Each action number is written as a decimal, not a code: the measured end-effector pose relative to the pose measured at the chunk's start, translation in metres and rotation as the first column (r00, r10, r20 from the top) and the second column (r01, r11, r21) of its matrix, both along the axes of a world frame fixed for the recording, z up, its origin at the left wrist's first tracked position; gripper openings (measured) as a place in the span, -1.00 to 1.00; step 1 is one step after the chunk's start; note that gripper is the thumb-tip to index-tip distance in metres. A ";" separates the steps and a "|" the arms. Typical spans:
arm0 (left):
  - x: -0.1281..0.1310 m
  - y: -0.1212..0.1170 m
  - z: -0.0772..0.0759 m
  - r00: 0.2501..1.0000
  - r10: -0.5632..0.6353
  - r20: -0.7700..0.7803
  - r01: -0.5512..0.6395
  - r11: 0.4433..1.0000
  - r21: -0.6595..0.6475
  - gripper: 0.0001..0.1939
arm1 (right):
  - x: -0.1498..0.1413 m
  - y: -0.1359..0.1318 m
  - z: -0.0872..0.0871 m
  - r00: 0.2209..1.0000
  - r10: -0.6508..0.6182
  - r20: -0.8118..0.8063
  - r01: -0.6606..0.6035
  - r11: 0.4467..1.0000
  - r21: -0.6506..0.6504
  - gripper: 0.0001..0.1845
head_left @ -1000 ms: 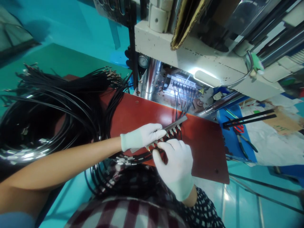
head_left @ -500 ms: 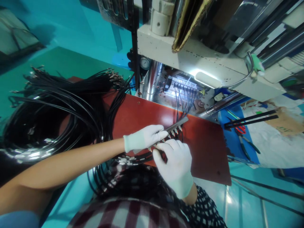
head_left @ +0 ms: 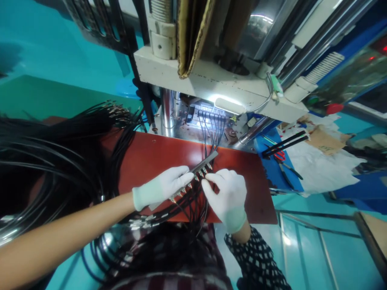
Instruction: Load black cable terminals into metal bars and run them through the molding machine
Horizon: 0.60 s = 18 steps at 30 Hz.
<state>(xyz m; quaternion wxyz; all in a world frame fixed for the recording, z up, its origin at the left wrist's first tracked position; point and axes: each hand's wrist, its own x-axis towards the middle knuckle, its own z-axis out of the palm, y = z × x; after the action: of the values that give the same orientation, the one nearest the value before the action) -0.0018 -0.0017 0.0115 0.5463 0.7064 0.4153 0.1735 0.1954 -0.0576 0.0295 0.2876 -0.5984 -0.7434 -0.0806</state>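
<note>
My left hand [head_left: 169, 183], in a white glove, grips a narrow grey metal bar [head_left: 209, 160] that lies slantwise over the red-brown board. Small metal cable connectors [head_left: 190, 185] stick out in a row along the bar's near side, with thin black cables [head_left: 193, 205] hanging below. My gloved right hand [head_left: 226, 197] is pinched closed at a connector near the middle of that row; its fingertips partly hide the piece. Beyond the bar, several black cables [head_left: 213, 137] run from a lit metal mould [head_left: 196, 123] in the press.
Coiled black cables [head_left: 54, 161] crowd the left of the red-brown board [head_left: 242, 185]. A press with a cream plate [head_left: 193, 80] rises behind it. Pliers [head_left: 287, 175] and two black strips [head_left: 286, 145] lie at the right, beside white sheeting [head_left: 320, 171].
My right hand has moved along the bar towards its far end, from one connector to another. The left hand keeps its hold. The camera view has turned rightward.
</note>
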 end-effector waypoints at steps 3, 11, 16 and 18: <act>0.004 0.000 0.004 1.000 -0.018 -0.011 0.019 0.999 0.051 -0.52 | 0.003 0.005 -0.002 0.999 0.009 0.043 -0.007 1.000 -0.025 -0.86; 0.030 0.028 0.010 0.952 -0.296 -0.075 0.303 0.946 0.116 -0.51 | 0.078 0.025 0.016 0.930 0.114 0.349 -0.063 0.986 -0.154 -0.62; 0.068 0.038 0.007 0.848 -0.499 -0.181 0.525 0.837 0.154 -0.54 | 0.126 0.028 0.008 0.818 0.346 0.459 -0.062 0.847 -0.528 -0.71; 0.076 0.042 0.007 0.879 -0.444 -0.176 0.473 0.860 0.191 -0.56 | 0.137 0.019 -0.001 0.851 0.293 0.435 0.003 0.827 -0.562 -0.73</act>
<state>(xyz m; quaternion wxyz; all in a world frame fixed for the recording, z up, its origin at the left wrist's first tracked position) 0.0738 0.0407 0.0185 0.4597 0.8524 0.2459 0.0401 0.3319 -0.0385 0.0281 -0.0929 -0.5522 -0.8285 0.0031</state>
